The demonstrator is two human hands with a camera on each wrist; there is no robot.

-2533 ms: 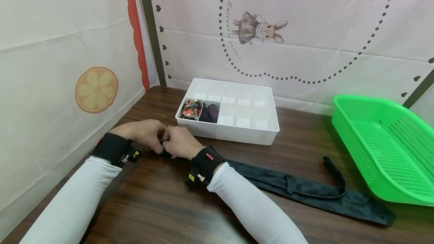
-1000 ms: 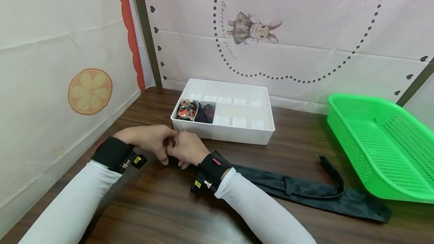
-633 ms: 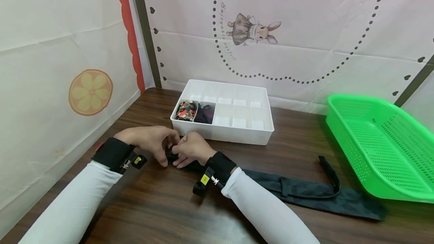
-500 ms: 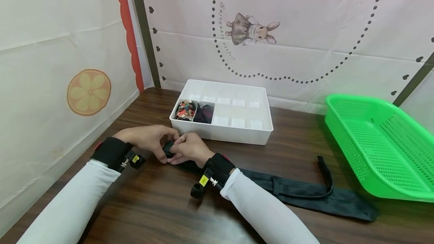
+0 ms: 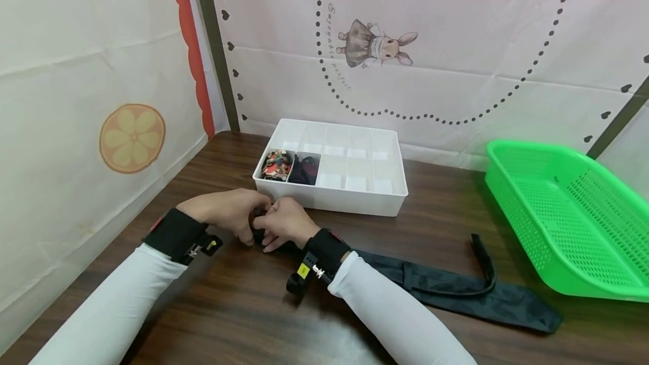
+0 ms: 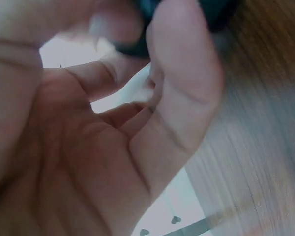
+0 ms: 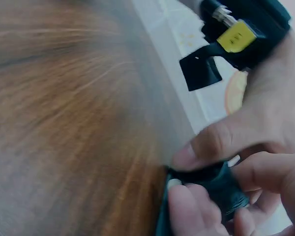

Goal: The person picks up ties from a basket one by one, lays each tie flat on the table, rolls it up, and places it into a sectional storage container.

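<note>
A dark necktie (image 5: 522,304) with a faint blotchy pattern lies stretched across the table, its narrow tail (image 5: 484,261) curving up near the wide end. Its left end is wound into a small roll (image 7: 228,191), mostly covered by fingers in the head view. My left hand (image 5: 230,210) curls its thumb and fingers round that roll from the left; dark fabric also shows at its fingertips in the left wrist view. From the right, my right hand (image 5: 290,223) pinches the roll where it meets the flat part of the tie.
Behind the hands stands a white divided tray (image 5: 355,203). Two of its front compartments hold a colourful patterned cloth roll (image 5: 276,165) and a dark purplish roll (image 5: 304,169). A green slotted basket (image 5: 518,224) sits at the right. Printed curtains border the table's left and back.
The tie's wide end has slid left relative to the tray, while both hands have worked slightly rightward along it. My fingers have shifted on the roll, which showed more plainly half a second ago.
</note>
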